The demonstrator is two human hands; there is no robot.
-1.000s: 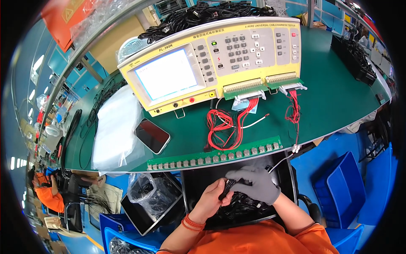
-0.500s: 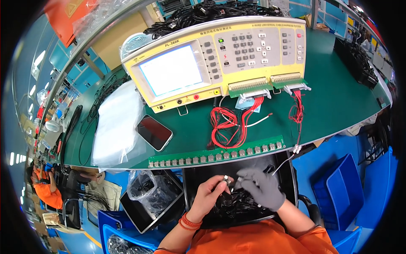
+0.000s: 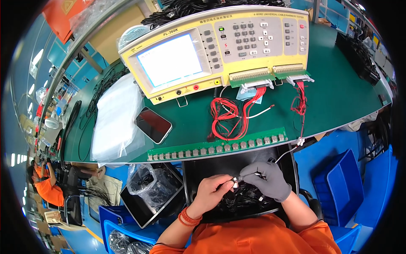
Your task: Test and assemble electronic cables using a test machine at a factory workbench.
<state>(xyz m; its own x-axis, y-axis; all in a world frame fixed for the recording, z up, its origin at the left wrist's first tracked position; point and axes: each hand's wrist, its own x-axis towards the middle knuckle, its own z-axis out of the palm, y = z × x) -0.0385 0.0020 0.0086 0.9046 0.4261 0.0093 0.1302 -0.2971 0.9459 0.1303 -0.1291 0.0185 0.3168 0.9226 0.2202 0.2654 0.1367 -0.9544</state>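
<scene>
Pinched between thumb and fingers of the bare left hand (image 3: 209,192), just above the black tray (image 3: 201,167): a small plug (image 3: 235,184) with a bright metal end. Set close beside it, also over the tray, the grey-gloved right hand (image 3: 270,182), curled with fingertips drawn inward, perhaps around a small connector on the white lead (image 3: 287,153) (too dark and small there to tell whether anything is firmly gripped). Should handle as a light piece, rigid at the plug and limp along any cord; likely smooth on the metal, so apt to twist or slip under bare fingertips. Best taken by the body just behind the metal, never by the cord alone, and kept straight to spare the thin metal from bending. Expect some drag or snagging from the tangled black cables (image 3: 243,201) inside the tray. Hard to make out: the mouth of the plug, any contact between it and the glove, and the run of its cord toward the pile in the tray. Hidden: the gloved palm, plus part of the tray's near edge, behind the orange shirt (image 3: 253,235). Cut off below the tray: the left elbow.
</scene>
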